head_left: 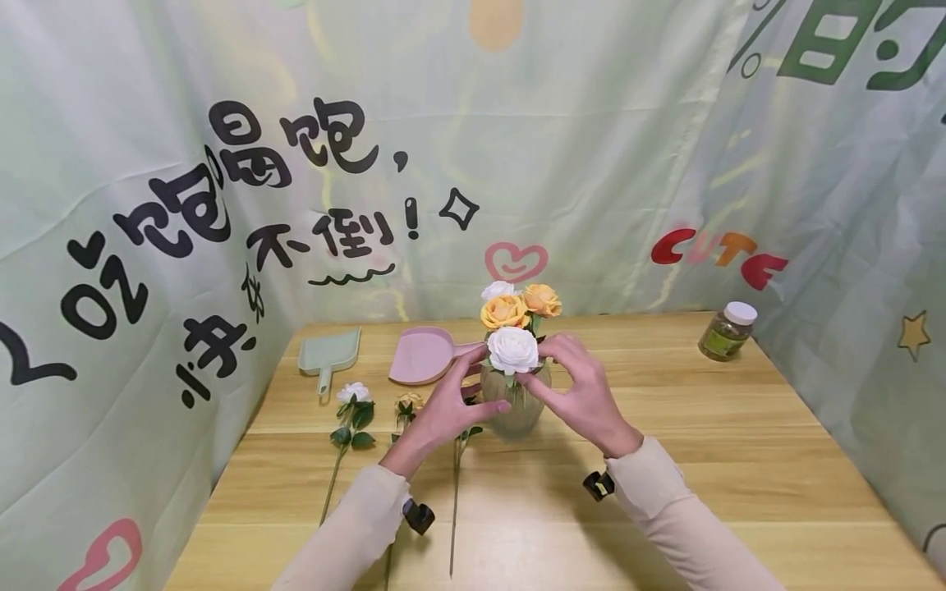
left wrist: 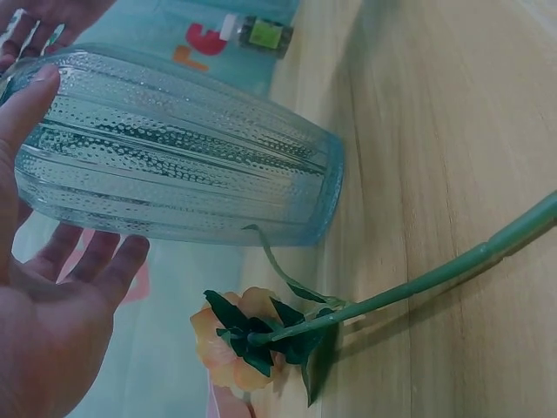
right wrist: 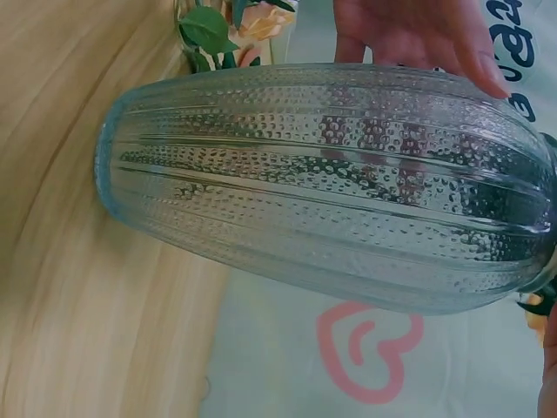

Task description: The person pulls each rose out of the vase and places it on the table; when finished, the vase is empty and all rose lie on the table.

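A ribbed clear glass vase (head_left: 517, 414) stands upright on the table, holding white and orange roses. At its front, a white rose (head_left: 513, 350) sits low over the mouth, with two orange roses (head_left: 505, 312) and another white rose (head_left: 498, 289) behind. My left hand (head_left: 452, 402) holds the vase's left side, thumb across the front and fingers round the side of the textured glass (left wrist: 174, 148). My right hand (head_left: 587, 394) pinches at the front white rose's right edge, thumb below the bloom and index finger beside it. The stems inside the vase are mostly hidden.
Left of the vase lie a white rose (head_left: 355, 394) and an orange rose (head_left: 409, 402) on long stems, plus another stem (head_left: 454, 509). Behind them are a green dustpan (head_left: 328, 351) and a pink dustpan (head_left: 423, 355). A white-lidded jar (head_left: 727, 332) stands back right.
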`<state>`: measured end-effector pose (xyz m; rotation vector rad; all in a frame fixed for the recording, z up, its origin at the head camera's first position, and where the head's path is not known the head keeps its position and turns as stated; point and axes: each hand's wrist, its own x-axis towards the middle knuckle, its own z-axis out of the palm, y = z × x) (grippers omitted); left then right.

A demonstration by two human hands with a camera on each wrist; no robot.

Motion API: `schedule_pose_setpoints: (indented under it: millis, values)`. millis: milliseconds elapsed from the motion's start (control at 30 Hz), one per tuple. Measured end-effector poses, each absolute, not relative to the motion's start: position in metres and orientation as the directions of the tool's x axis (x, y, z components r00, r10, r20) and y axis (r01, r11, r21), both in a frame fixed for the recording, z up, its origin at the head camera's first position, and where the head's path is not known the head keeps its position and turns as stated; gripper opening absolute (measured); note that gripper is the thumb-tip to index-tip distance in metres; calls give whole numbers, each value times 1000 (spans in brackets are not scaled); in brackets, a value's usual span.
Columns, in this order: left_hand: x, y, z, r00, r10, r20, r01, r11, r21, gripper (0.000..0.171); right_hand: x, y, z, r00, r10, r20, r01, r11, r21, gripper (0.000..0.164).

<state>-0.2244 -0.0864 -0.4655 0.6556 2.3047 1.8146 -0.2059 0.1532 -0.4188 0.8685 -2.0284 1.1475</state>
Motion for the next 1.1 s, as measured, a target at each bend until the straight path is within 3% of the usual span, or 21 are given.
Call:
schedule_pose_setpoints:
  millis: [233,433,600,700,933,1100]
  values:
    - [-224,-85,-466,-896,413,165,265,197,944,93,-206,147,-415,-601,-183,778,-750,465,-470,28]
    - [-224,-83,-465,-889,423,176,273,180,945,90,-204,142,-418,-627,-218,748,-731,496,-469,32]
    - [-223,-83,-464,-890,421,175,273,186,944,90,-199,141,-415,-683,-166,712,-689,472,-551,39]
    - [-223,-83,-465,-892,416,175,276,198,940,90,-198,144,-408,-724,-123,679,-659,414,-628,42]
    - [-220,-85,-465,-897,409,167,262,189,946,89,-197,156,-380,-819,-24,573,-572,116,-812,21]
    - [-218,-86,-464,-904,398,157,248,187,950,89,-200,168,-357,-793,84,604,-609,-52,-792,10]
